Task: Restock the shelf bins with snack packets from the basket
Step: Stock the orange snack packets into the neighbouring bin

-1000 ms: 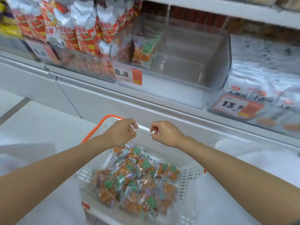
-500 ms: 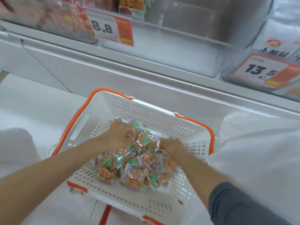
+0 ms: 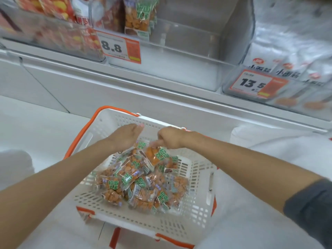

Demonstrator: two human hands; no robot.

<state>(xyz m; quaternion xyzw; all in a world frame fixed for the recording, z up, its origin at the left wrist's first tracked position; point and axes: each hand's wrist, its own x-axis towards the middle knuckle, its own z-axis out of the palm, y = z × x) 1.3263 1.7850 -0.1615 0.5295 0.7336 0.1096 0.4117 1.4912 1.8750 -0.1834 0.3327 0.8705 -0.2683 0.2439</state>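
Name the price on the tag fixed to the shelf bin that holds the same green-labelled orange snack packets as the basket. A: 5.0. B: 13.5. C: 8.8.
C: the 8.8 tag sits on the front of the clear bin where a green-labelled packet stands, matching the packets in the basket; the 13.5 tag fronts white bags.

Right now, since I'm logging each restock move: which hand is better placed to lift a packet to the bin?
Right. The right hand pinches a snack packet atop the pile in the basket; the left hand lies flat, gripping nothing visible.
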